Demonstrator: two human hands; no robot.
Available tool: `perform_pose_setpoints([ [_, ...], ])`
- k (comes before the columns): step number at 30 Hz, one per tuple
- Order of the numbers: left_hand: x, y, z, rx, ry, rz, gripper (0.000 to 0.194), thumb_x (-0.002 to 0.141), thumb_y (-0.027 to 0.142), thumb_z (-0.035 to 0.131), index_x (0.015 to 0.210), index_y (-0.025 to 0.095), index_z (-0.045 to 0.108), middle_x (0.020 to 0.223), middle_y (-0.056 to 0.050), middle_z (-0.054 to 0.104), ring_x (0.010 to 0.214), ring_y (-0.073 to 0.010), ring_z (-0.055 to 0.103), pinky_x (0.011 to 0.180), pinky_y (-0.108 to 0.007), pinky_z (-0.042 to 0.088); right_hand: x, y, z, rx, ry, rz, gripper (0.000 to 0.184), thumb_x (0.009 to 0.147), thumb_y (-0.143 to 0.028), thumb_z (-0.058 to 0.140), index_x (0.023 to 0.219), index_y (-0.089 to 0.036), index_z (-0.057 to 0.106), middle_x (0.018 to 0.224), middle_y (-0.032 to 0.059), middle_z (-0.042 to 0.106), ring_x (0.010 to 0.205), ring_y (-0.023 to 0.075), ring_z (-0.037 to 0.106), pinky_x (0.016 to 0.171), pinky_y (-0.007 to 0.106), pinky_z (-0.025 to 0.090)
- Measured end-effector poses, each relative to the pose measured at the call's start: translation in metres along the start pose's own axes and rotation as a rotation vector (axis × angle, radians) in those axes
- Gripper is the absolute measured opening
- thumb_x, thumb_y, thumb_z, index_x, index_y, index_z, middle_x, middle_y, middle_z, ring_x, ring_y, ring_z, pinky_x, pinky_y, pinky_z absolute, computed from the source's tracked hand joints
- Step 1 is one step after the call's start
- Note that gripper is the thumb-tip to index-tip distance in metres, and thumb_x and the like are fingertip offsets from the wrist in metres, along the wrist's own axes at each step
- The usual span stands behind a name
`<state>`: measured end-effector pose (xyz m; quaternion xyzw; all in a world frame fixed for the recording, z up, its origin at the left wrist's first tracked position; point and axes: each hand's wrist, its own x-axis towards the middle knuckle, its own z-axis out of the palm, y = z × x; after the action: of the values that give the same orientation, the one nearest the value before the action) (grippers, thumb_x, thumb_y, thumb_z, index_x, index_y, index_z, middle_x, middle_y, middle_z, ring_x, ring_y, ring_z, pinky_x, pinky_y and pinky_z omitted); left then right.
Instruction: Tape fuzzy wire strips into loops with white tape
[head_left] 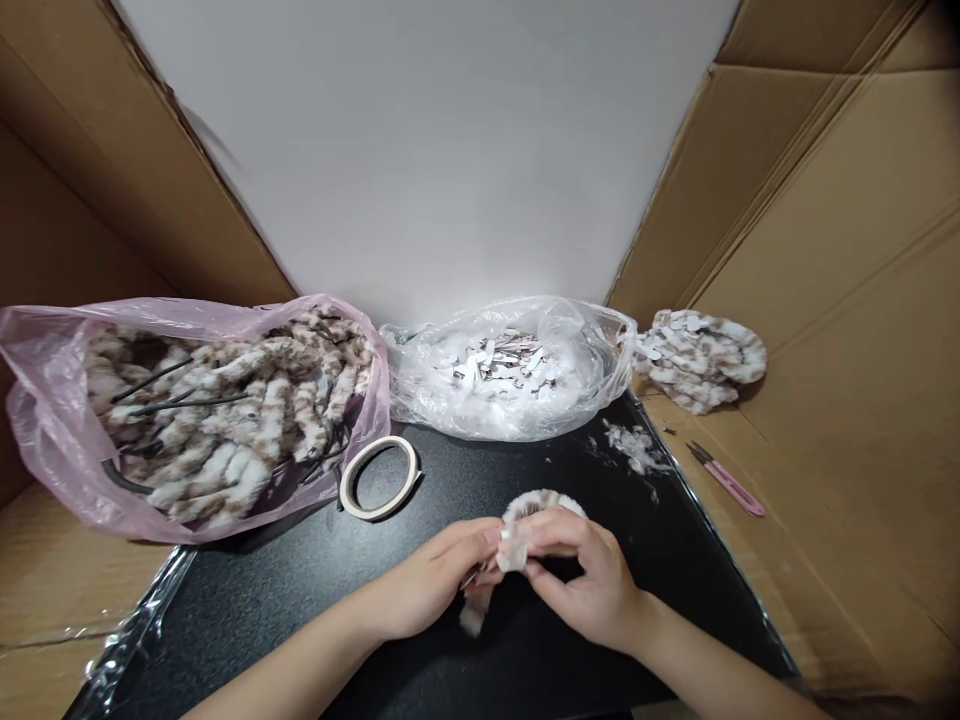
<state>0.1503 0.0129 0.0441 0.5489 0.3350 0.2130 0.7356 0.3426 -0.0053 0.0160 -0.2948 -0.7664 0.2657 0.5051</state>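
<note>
My left hand (442, 570) and my right hand (589, 580) meet low in the middle of the view, both closed on a white and brown furry strip (551, 498). The strip curves up behind my right fingers, and a loose furry end hangs below my left hand. Between my fingertips is a pale, slightly see-through piece (514, 548); whether it is part of the strip I cannot tell. Something thin and dark shows by my left fingers, too small to name. Beyond my left hand, a roll of cream tape (348, 492) lies flat.
The black tabletop (285, 600) stands between cardboard walls. A pink plastic bag (52, 440) of furry strips lies left, a clear bag (420, 395) of white tags behind. To the right are a furry pile (701, 360), fluff (637, 448) and pink-handled snips (731, 485).
</note>
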Motion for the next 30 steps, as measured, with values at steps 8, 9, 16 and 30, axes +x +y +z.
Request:
perform_pose_setpoints([
  [8, 0.002, 0.02, -0.011, 0.373, 0.05, 0.033, 0.034, 0.095, 0.041, 0.034, 0.072, 0.018, 0.043, 0.069, 0.003, 0.04, 0.064, -0.0123, 0.037, 0.06, -0.024, 0.033, 0.038, -0.004, -0.02, -0.037, -0.187, 0.038, 0.027, 0.077, -0.007, 0.062, 0.1, -0.022, 0.059, 0.099, 0.0055, 0.066, 0.094, 0.0189, 0.061, 0.085, 0.035, 0.048],
  [9, 0.002, 0.021, -0.01, 0.476, 0.087, 0.056, 0.034, 0.096, 0.04, 0.033, 0.073, 0.018, 0.043, 0.07, 0.003, 0.042, 0.064, -0.0125, 0.039, 0.061, -0.025, 0.033, 0.042, -0.006, -0.023, -0.05, -0.161, 0.029, 0.025, 0.077, -0.006, 0.06, 0.097, -0.021, 0.059, 0.095, 0.0051, 0.066, 0.091, 0.0188, 0.06, 0.083, 0.035, 0.047],
  [16, 0.001, 0.011, -0.01, 1.311, 0.342, 0.478, 0.021, 0.097, 0.018, 0.034, 0.085, 0.017, 0.051, 0.075, -0.001, 0.052, 0.067, -0.0166, 0.044, 0.065, -0.03, 0.032, 0.055, -0.02, -0.027, -0.131, -0.163, 0.157, 0.023, 0.074, -0.022, 0.071, 0.095, -0.019, 0.063, 0.095, 0.0056, 0.064, 0.091, 0.0211, 0.057, 0.083, 0.036, 0.043],
  [30, -0.011, 0.008, -0.012, 1.563, 0.376, 1.02, 0.028, 0.097, 0.01, 0.036, 0.11, 0.009, 0.06, 0.084, -0.008, 0.067, 0.066, -0.0146, 0.053, 0.058, -0.03, 0.041, 0.064, 0.013, -0.002, 0.883, -0.541, 1.282, 0.014, 0.075, -0.023, 0.062, 0.084, -0.016, 0.054, 0.058, 0.0003, 0.067, 0.044, 0.0108, 0.059, 0.046, 0.019, 0.04],
])
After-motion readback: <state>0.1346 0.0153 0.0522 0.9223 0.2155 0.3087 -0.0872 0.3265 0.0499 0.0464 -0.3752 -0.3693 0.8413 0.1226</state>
